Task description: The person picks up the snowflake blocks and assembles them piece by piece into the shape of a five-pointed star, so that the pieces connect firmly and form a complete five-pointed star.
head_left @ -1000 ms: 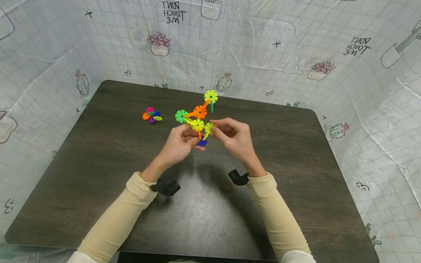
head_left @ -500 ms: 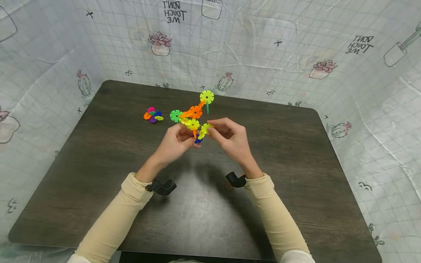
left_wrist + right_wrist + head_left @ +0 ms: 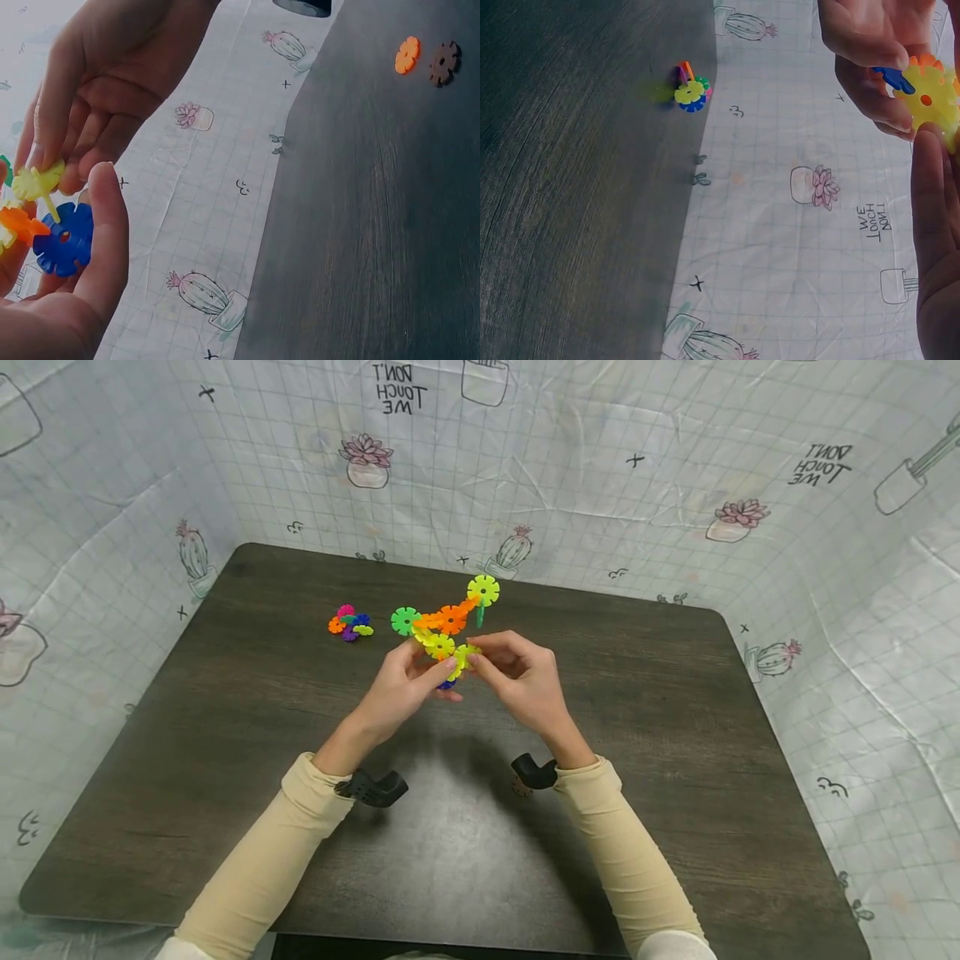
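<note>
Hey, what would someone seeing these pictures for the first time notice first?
Probably the bright structure of notched discs, gripped by the left hand and right hand near the middle of the head view. Next might come the small, colorful cluster of discs, farther left on the dark table.

Can pass over table at head view's right; runs into disc cluster left of centre, linked discs mid-frame

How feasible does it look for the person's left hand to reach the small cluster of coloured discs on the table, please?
Probably yes: nothing visible blocks the left hand from the cluster, though it should first release the linked discs.
</note>
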### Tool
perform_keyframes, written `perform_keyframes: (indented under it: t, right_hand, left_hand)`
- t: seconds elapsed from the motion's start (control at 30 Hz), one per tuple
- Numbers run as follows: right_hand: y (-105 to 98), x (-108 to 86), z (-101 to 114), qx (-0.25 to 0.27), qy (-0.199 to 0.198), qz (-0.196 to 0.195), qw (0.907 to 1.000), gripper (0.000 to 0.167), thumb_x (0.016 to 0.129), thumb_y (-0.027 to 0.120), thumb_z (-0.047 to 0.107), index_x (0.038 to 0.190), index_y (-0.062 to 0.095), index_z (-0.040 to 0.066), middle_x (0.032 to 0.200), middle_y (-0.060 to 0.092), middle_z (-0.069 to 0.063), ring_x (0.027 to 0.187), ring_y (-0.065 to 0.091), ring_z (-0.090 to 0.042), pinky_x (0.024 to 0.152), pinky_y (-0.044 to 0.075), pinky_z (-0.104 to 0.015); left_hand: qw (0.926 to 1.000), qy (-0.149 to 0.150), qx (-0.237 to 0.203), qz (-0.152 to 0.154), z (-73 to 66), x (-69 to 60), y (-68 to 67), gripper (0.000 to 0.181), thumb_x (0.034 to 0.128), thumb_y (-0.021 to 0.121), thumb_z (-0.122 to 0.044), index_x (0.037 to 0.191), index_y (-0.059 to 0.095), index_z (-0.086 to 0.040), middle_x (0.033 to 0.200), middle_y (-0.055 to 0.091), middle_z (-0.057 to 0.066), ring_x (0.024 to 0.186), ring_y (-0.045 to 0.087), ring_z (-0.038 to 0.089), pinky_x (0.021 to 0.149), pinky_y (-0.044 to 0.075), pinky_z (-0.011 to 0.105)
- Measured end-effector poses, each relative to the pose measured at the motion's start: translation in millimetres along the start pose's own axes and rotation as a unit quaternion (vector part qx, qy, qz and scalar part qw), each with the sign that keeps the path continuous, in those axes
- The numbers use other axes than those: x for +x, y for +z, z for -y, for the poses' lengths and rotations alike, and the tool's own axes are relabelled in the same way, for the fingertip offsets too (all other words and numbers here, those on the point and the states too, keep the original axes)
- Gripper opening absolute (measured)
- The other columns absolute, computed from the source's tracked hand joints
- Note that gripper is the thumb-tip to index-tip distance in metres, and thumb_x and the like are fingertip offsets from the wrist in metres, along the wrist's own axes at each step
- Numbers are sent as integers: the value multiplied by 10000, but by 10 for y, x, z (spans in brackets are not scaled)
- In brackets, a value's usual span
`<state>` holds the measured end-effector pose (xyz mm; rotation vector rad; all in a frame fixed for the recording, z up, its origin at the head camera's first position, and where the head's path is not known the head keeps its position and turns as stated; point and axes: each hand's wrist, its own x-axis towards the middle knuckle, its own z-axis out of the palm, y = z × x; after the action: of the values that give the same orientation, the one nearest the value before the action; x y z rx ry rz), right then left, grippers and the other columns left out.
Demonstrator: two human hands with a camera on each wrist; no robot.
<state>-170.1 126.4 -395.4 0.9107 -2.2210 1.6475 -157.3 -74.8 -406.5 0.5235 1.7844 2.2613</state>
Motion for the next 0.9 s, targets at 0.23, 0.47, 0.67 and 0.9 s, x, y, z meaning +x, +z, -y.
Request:
perform_keyframes:
  t: [0.23,0.47,0.67,0.9]
  right_hand:
    - [9,20,23,-136,-26,24,9999,201,946,680,-17,1145,708,-25,1002,759,-183,812,748,-339,733,620,-273]
    - [23,42,32,-166,-76,58,9998,205,942,686,-14,1144,718,5,1026,760,-152,830,735,-333,753,608,-260]
    - [67,76,30,-298,-148,89,9994,241,935,706,4,1174,721,24,1016,761,-125,792,729,-249,694,593,-243]
    - [115,118,29,-370,-198,168,9990,265,923,718,1,1187,718,21,1016,759,-130,790,725,-276,686,584,-233]
  left_hand:
    - [9985,-282,-379,-274,-9,7,17,243,1033,573,-91,1251,514,-2,1109,598,72,970,670,174,809,631,414]
    - [9972,-258,-548,-442,-32,3,3,221,1011,601,-60,1211,562,24,1087,612,54,945,667,173,774,637,386]
    - [9969,-122,-346,-694,-35,-18,-40,217,1000,619,-64,1192,592,34,995,648,38,815,651,150,637,607,267]
    - [9953,7,-200,-945,-56,-32,-83,201,1005,630,-107,1158,607,22,901,680,20,728,676,117,548,568,227]
